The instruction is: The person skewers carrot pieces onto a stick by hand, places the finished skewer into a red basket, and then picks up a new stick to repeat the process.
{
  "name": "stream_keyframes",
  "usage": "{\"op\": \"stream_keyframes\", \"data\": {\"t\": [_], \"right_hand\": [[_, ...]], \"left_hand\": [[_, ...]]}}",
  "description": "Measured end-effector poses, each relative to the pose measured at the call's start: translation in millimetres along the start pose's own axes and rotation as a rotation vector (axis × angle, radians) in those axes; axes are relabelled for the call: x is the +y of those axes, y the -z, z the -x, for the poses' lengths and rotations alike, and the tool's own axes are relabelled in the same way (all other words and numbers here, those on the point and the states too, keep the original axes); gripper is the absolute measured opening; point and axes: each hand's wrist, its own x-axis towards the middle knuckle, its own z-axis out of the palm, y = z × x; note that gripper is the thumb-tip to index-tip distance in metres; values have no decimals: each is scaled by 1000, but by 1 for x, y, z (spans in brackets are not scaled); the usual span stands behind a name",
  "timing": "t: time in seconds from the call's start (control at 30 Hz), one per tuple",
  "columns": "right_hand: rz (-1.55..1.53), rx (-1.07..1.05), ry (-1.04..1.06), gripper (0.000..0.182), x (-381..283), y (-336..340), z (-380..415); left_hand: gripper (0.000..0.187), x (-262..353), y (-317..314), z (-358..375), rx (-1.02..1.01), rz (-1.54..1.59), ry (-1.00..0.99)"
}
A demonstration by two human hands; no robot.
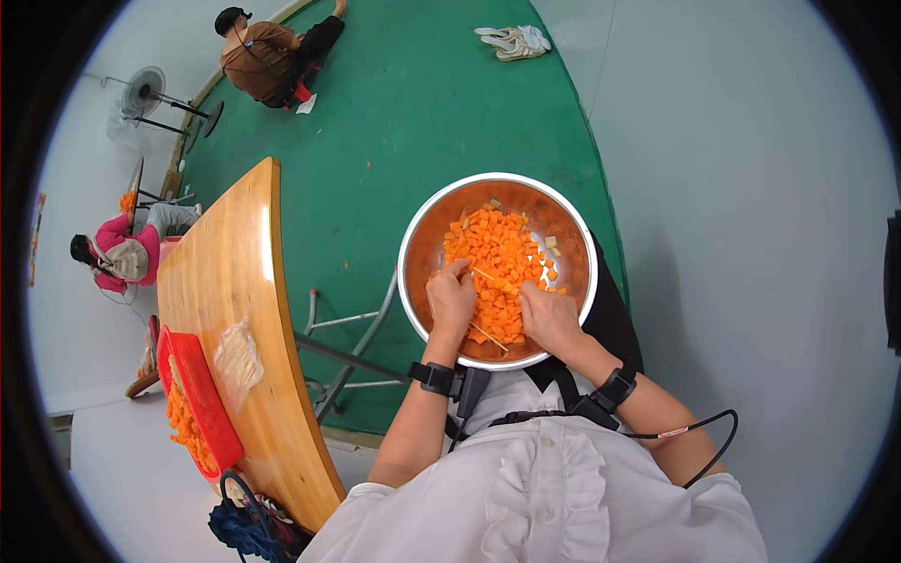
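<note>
A round metal bowl (405, 272) rests on my lap, holding many orange cubes (493, 239) and a few pale cubes (552, 246). Over the left part of the bowl, my left hand (452, 300) is closed on a thin wooden stick (483, 274). A second thin stick (489, 339) lies just below that hand, over the cubes. To the right, my right hand (547, 317) is closed at the fingertips around an orange cube, low over the pile. The two hands are apart.
A wooden table (253, 272) at the left bears a red tray (208, 403) of orange pieces and a plastic bag (238, 364). Metal legs (361, 347) stand beside it. Two people sit farther off, near a fan (145, 92). Shoes (514, 42) lie on the green floor.
</note>
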Motion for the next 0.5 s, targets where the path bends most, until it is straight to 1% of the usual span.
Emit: {"op": "stream_keyframes", "data": {"t": [0.03, 0.13, 0.23, 0.33, 0.4, 0.5], "right_hand": [[-5, 0, -5, 13, 0, 1, 0], [-17, 4, -19, 14, 1, 3, -3], [-18, -1, -27, 15, 1, 0, -6], [8, -31, -44, 15, 2, -5, -8], [29, -62, -63, 16, 1, -9, -12], [-69, -54, -83, 17, 5, -8, -12]], "left_hand": [[23, -2, -1, 0, 3, 18, -14], [27, -7, -3, -3, -72, 56, -8], [31, 1, -4, -1, -73, 68, -9], [30, 3, -5, 1, -171, 131, -40], [30, 7, -2, 1, -197, 104, -28], [28, 4, -1, -1, -215, 122, 9]]}}
